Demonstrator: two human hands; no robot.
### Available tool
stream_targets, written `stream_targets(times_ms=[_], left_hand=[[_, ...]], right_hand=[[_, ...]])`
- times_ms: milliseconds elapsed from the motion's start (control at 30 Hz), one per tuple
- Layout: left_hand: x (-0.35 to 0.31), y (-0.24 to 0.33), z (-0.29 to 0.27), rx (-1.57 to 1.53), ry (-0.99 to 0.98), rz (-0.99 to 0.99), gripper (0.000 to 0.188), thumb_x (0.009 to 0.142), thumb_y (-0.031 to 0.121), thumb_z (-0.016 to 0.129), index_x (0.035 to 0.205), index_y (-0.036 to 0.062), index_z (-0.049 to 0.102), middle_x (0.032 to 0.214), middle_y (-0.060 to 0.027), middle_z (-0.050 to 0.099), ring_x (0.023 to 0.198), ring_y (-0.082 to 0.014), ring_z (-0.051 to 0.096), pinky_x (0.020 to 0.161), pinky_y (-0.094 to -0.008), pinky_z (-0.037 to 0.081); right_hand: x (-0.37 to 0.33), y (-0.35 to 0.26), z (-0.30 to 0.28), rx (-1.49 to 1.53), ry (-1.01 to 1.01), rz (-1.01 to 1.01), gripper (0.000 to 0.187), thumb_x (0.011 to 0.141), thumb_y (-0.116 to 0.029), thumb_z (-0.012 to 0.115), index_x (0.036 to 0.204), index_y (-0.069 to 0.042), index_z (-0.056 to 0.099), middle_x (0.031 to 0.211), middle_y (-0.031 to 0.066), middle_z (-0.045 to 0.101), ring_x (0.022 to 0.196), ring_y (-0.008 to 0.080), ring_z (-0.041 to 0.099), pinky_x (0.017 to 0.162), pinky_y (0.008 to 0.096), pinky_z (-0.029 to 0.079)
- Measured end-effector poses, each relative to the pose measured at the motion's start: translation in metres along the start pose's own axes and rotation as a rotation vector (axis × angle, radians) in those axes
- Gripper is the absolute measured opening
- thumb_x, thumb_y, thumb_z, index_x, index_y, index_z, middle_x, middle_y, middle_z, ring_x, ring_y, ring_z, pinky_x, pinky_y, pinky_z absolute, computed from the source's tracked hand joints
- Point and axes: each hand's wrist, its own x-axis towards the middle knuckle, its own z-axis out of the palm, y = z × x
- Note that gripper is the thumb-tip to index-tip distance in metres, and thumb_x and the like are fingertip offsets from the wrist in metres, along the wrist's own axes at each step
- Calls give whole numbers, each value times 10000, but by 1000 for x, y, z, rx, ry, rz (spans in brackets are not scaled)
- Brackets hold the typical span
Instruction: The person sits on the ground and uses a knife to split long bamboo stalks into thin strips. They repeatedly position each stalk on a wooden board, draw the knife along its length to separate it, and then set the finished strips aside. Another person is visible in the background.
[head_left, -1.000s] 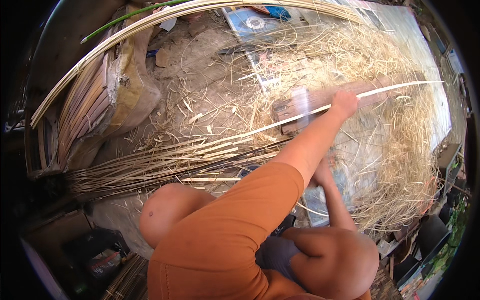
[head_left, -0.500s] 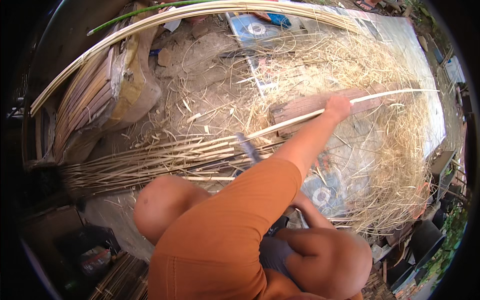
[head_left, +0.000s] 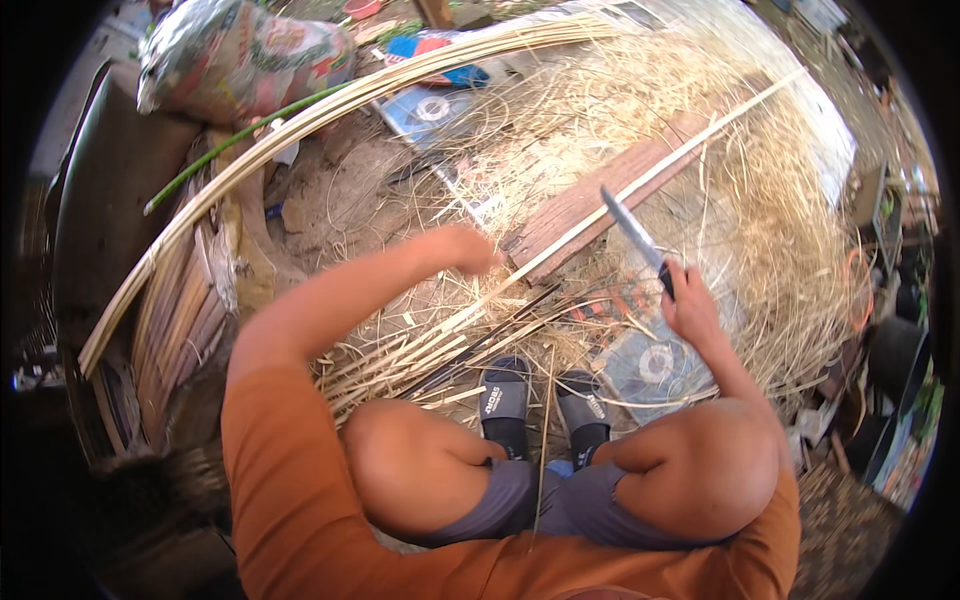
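Note:
My right hand (head_left: 688, 302) is closed around the black handle of a knife (head_left: 636, 232). Its blade slants up and left, with the tip close to a long pale bamboo strip (head_left: 655, 182). That strip runs diagonally along a reddish-brown wooden plank (head_left: 580, 200) and past both of its ends. Left of the plank's near end is my left hand (head_left: 470, 250), smeared by motion. Whether its fingers touch anything does not show. Split strips (head_left: 400, 370) lie in a pile in front of my left knee.
Thin shavings (head_left: 785, 230) heap up right of and beyond the plank. A bundle of long strips (head_left: 330, 112) arches across the far left beside a green stalk (head_left: 210, 155). Behind stands a stuffed sack (head_left: 250, 60). Black pots (head_left: 895, 350) stand at the right edge.
My left arm has swung back from the far right to the left, leaving the plank. My right hand with the knife has come out from under it to the right. The view has shifted too.

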Motion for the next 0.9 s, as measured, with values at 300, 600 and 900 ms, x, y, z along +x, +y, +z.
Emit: stream_targets(times_ms=[300,600,900], left_hand=[[-44,14,147,-1616,24,-67,395,1050,380,468,923,38,618,621,21,476,527,-75,408,475,-239,361],[-56,21,135,-1570,22,-33,370,1039,396,493,890,79,612,608,57,437,523,-45,360,471,-214,289],[-40,48,157,-1012,600,-10,335,1013,303,533,850,27,627,656,-126,604,587,-251,576,514,-361,417]], right_hand=[[18,-30,105,-48,-22,-223,423,914,-374,641,1219,-92,564,904,250,646,968,402,641,775,494,530],[49,1,100,69,179,-297,368,980,-414,531,1186,-116,595,828,192,676,788,436,658,750,531,526],[29,1,69,96,148,176,351,989,-395,490,1243,-165,570,909,201,689,898,399,664,778,508,520]])
